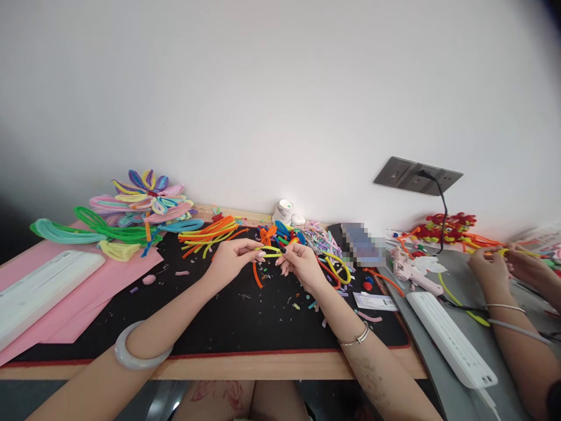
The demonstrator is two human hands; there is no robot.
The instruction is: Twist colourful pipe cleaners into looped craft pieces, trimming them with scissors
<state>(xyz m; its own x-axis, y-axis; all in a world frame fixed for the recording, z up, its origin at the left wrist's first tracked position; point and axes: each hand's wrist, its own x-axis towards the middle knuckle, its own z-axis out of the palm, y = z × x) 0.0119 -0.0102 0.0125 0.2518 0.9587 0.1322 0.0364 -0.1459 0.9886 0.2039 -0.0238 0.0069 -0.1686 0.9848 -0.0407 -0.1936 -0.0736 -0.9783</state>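
Observation:
Between my two hands, over the middle of the black mat (263, 327), a yellow pipe cleaner (272, 250) is bent into a narrow loop. My left hand (239, 257) pinches its left end with thumb and fingertips. At the right end, my right hand (300, 264) closes its thumb and fingers on the same piece. An orange pipe cleaner (257, 275) hangs or lies just below my left fingertips; I cannot tell whether it is joined to the loop. Behind my hands are an orange bow-like piece (267, 235) and blue loops (281, 229).
Orange and yellow pipe cleaners (208, 235) lie behind my left hand. Pipe-cleaner flowers (151, 196) rest on pink sheets (87, 304) at left. On the right are a glue gun (414, 273), a white power strip (451, 339) and a co-worker's hands (491, 269). A paper cup (284, 211) stands by the wall.

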